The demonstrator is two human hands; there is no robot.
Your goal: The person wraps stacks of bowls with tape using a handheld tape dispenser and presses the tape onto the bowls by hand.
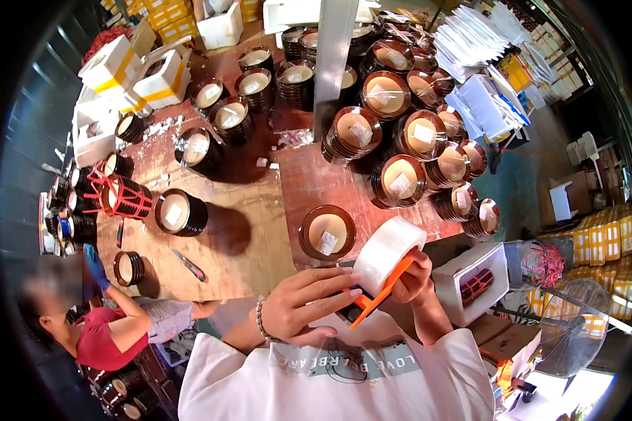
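Note:
My right hand [411, 279] is wrapped round the orange handle of a tape dispenser [378, 302], which carries a wide roll of clear packing tape [388, 252]. My left hand [303, 303], with a beaded bracelet on its wrist, has its fingers stretched out against the dispenser's front end. The thumb lies apart from the fingers. Whether the fingertips touch the tape's loose end I cannot tell. Just beyond my hands stands a brown-rimmed bowl or stack of bowls [328, 234] with a white label inside.
Stacks of dark bowls [386, 95], several in clear wrap, crowd the table's back right. A metal post [332, 63] rises mid-table. A utility knife [189, 265] lies left, near a stack in red netting [123, 198]. A co-worker [112, 326] is at left; a foam box [470, 284] sits right.

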